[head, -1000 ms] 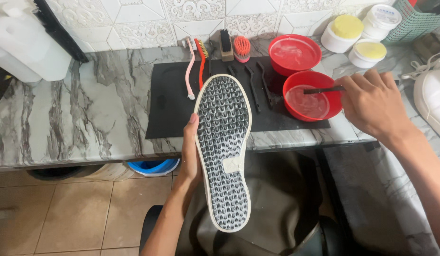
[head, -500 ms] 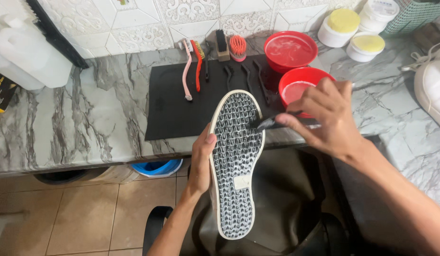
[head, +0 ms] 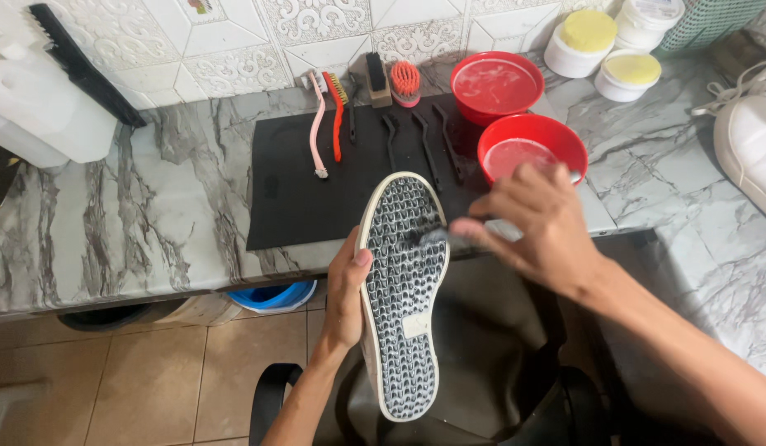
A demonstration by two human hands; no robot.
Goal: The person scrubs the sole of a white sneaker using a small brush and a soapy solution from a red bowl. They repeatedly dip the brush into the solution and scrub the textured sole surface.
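Note:
My left hand (head: 344, 289) grips a white shoe (head: 402, 289) by its side, sole turned up toward me, showing a grey and white patterned tread. My right hand (head: 536, 223) holds a small dark brush (head: 437, 237) whose head rests on the sole near the toe. The brush handle is mostly hidden by my fingers. Just behind my right hand stands a red bowl (head: 556, 136) holding cloudy liquid.
A black mat (head: 292, 194) on the marble counter carries several brushes (head: 338, 111). A second red bowl (head: 497, 83), lidded white tubs (head: 588, 41), a white jug (head: 36, 107), another white shoe (head: 750, 140) and a blue bucket (head: 271, 296) below surround it.
My right hand lifted the brush out of the red bowl and brought it left and down onto the sole. The shoe shifted slightly right.

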